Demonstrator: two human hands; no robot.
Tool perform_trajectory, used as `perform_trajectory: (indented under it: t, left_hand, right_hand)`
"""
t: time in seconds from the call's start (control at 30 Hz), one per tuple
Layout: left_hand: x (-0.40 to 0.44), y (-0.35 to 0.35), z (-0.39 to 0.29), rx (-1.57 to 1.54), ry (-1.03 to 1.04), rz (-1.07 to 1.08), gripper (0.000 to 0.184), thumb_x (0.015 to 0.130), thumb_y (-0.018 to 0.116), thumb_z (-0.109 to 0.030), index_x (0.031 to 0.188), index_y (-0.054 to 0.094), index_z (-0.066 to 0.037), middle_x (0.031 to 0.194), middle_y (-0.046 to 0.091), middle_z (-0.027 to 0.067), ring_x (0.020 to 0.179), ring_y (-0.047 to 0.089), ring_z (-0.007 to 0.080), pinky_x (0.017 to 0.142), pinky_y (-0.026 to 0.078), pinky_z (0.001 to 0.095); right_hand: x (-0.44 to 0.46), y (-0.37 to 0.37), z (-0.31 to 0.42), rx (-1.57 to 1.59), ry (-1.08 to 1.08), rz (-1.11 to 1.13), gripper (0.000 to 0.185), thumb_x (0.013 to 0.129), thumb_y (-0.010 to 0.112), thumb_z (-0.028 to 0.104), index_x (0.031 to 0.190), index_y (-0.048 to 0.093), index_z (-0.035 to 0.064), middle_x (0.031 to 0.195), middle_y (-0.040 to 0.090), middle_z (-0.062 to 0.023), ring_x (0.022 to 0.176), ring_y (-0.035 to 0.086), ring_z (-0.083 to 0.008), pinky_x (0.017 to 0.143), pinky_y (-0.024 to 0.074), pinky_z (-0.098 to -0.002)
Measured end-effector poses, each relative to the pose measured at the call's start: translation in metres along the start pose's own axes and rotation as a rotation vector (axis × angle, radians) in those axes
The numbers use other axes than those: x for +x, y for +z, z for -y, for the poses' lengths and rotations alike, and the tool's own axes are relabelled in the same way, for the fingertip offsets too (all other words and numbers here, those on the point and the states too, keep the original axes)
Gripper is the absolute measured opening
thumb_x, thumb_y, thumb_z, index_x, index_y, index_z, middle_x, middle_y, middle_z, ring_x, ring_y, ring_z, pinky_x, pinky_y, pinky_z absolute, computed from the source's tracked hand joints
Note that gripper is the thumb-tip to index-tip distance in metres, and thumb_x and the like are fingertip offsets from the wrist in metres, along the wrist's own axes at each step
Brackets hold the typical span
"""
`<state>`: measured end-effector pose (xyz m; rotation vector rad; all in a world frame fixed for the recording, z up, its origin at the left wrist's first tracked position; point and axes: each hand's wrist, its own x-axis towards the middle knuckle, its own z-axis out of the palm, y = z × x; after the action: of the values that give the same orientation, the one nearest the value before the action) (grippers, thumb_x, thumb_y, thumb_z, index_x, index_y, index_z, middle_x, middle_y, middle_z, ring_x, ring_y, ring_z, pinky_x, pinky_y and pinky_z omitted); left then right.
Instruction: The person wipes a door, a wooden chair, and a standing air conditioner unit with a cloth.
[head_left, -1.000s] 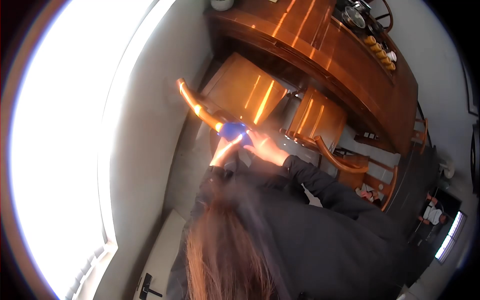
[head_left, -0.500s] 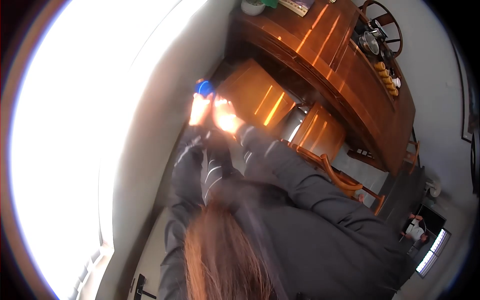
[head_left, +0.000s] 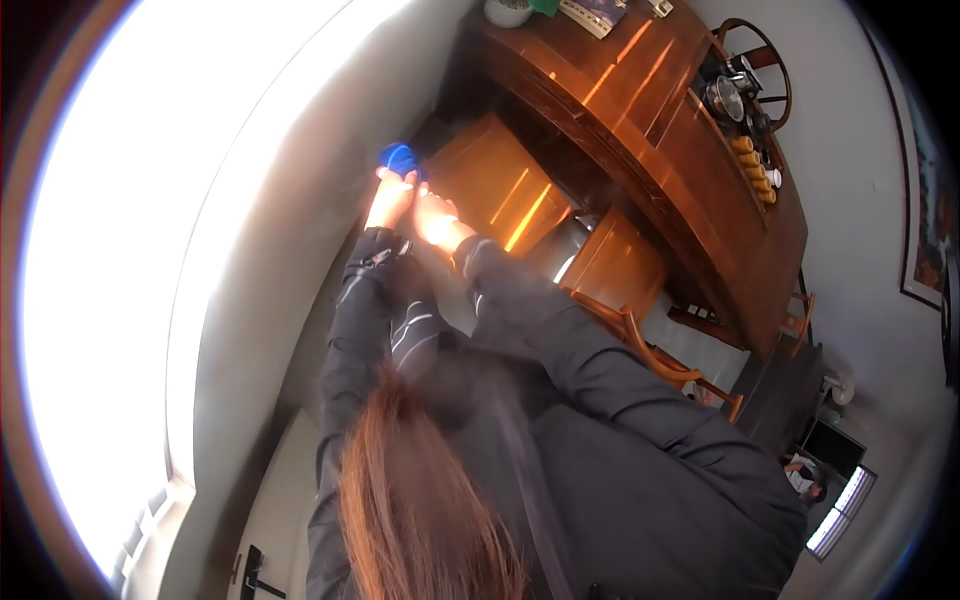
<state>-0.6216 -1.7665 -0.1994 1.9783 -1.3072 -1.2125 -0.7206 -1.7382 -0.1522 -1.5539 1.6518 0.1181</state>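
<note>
A bright blue rounded object [head_left: 398, 158] stands above my hands, close to the wall; its kind cannot be made out. My left hand [head_left: 390, 198] is closed around its lower end, thumb and fingers bent against it. Just beside it, my right hand [head_left: 438, 218] is raised with its fingers curled in, near the object's lower edge. Strong sunlight washes out this hand, so anything between its fingers is hidden. Both arms stretch forward in dark sleeves.
A large wooden desk [head_left: 640, 130] runs to the right, bearing a potted plant [head_left: 508, 12], a book [head_left: 597, 14], a glass pot [head_left: 724, 98] and several yellow cups [head_left: 748, 160]. Below is a wooden chair [head_left: 650, 345]. A bright window [head_left: 110, 250] is left. Another person [head_left: 803, 476] is far right.
The blue object and both hands have shifted slightly up and left in view. My right fingers look more curled. The whole scene has slid left as my head turned.
</note>
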Motion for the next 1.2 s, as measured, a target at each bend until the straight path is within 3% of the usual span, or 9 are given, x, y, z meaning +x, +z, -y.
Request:
perform_trajectory:
  t: [0.07, 0.37, 0.43, 0.5, 0.6, 0.77, 0.87, 0.93, 1.2]
  left_hand:
    - [-0.006, 0.003, -0.001, 0.039, -0.073, 0.021, 0.074, 0.086, 0.060, -0.030, 0.123, 0.018, 0.019, 0.100, 0.058, 0.0335, 0.098, 0.060, 0.0406, 0.083, 0.048, 0.0410]
    - [-0.102, 0.091, 0.046, -0.024, -0.123, -0.225, 0.075, 0.084, 0.062, -0.029, 0.128, 0.019, 0.013, 0.108, 0.056, 0.0328, 0.100, 0.058, 0.0420, 0.085, 0.048, 0.0419]
    - [-0.150, 0.095, 0.006, -0.230, -0.091, -0.183, 0.076, 0.082, 0.062, -0.028, 0.133, 0.018, 0.007, 0.115, 0.051, 0.0323, 0.107, 0.055, 0.0409, 0.088, 0.047, 0.0407]
    - [-0.138, 0.159, 0.105, 0.106, 0.125, -0.148, 0.075, 0.084, 0.060, -0.021, 0.133, 0.013, 0.008, 0.122, 0.044, 0.0315, 0.114, 0.049, 0.0375, 0.095, 0.042, 0.0381]
    - [-0.208, 0.181, 0.051, -0.336, 0.084, -0.213, 0.072, 0.086, 0.059, -0.020, 0.130, 0.014, 0.013, 0.123, 0.043, 0.0282, 0.113, 0.050, 0.0337, 0.093, 0.042, 0.0363]
    - [-0.250, 0.206, 0.034, -0.358, -0.142, -0.052, 0.066, 0.087, 0.058, -0.018, 0.128, 0.017, 0.014, 0.121, 0.044, 0.0290, 0.113, 0.047, 0.0363, 0.097, 0.037, 0.0386]
    - [-0.257, 0.189, 0.007, -0.180, 0.258, -0.320, 0.048, 0.082, 0.060, -0.013, 0.121, 0.039, 0.006, 0.117, 0.046, 0.0237, 0.110, 0.046, 0.0375, 0.096, 0.036, 0.0426]
    - [-0.256, 0.179, -0.009, -0.178, 0.239, -0.398, 0.047, 0.082, 0.059, -0.012, 0.121, 0.039, 0.005, 0.115, 0.046, 0.0235, 0.108, 0.046, 0.0382, 0.094, 0.037, 0.0426]
    - [-0.207, 0.133, -0.003, -0.177, 0.148, -0.454, 0.056, 0.082, 0.059, -0.015, 0.126, 0.033, 0.007, 0.117, 0.050, 0.0240, 0.109, 0.050, 0.0368, 0.096, 0.038, 0.0415]
  right_hand:
    - [0.008, 0.013, -0.014, -0.051, -0.028, 0.028, 0.043, 0.094, 0.033, 0.028, 0.123, 0.045, -0.0010, 0.122, 0.055, -0.0199, 0.115, 0.052, -0.0328, 0.098, 0.0374, -0.0431]
    - [-0.055, 0.038, -0.107, -0.190, -0.286, 0.041, 0.048, 0.087, 0.051, 0.035, 0.112, 0.045, -0.0058, 0.110, 0.059, -0.0238, 0.107, 0.057, -0.0339, 0.088, 0.0431, -0.0459]
    - [-0.076, 0.050, -0.159, -0.237, -0.643, -0.174, 0.043, 0.086, 0.054, 0.031, 0.106, 0.047, -0.0063, 0.101, 0.060, -0.0236, 0.098, 0.059, -0.0337, 0.084, 0.0441, -0.0420]
    - [-0.104, 0.038, -0.182, -0.202, -0.672, -0.169, 0.035, 0.089, 0.044, 0.023, 0.102, 0.047, -0.0089, 0.094, 0.060, -0.0276, 0.084, 0.060, -0.0408, 0.074, 0.0478, -0.0464]
    - [-0.121, 0.033, -0.234, -0.059, -0.729, -0.038, 0.035, 0.085, 0.054, 0.024, 0.109, 0.048, -0.0016, 0.094, 0.062, -0.0214, 0.083, 0.061, -0.0391, 0.071, 0.0477, -0.0475]
    - [-0.158, 0.003, -0.264, -0.361, -0.614, 0.201, 0.036, 0.084, 0.054, 0.020, 0.111, 0.047, -0.0021, 0.113, 0.056, -0.0201, 0.106, 0.053, -0.0349, 0.087, 0.0423, -0.0462]
    - [-0.156, 0.012, -0.255, -0.350, -0.647, 0.044, 0.039, 0.085, 0.052, 0.019, 0.114, 0.045, -0.0069, 0.116, 0.053, -0.0235, 0.110, 0.050, -0.0361, 0.092, 0.0401, -0.0451]
    - [-0.144, 0.032, -0.252, -0.296, -0.710, -0.163, 0.041, 0.086, 0.049, 0.018, 0.115, 0.044, -0.0094, 0.116, 0.052, -0.0256, 0.110, 0.050, -0.0372, 0.093, 0.0397, -0.0446]
    - [-0.107, 0.017, -0.173, -0.292, -0.491, 0.153, 0.052, 0.088, 0.038, 0.016, 0.130, 0.032, -0.0147, 0.135, 0.037, -0.0317, 0.127, 0.038, -0.0378, 0.105, 0.0309, -0.0406]
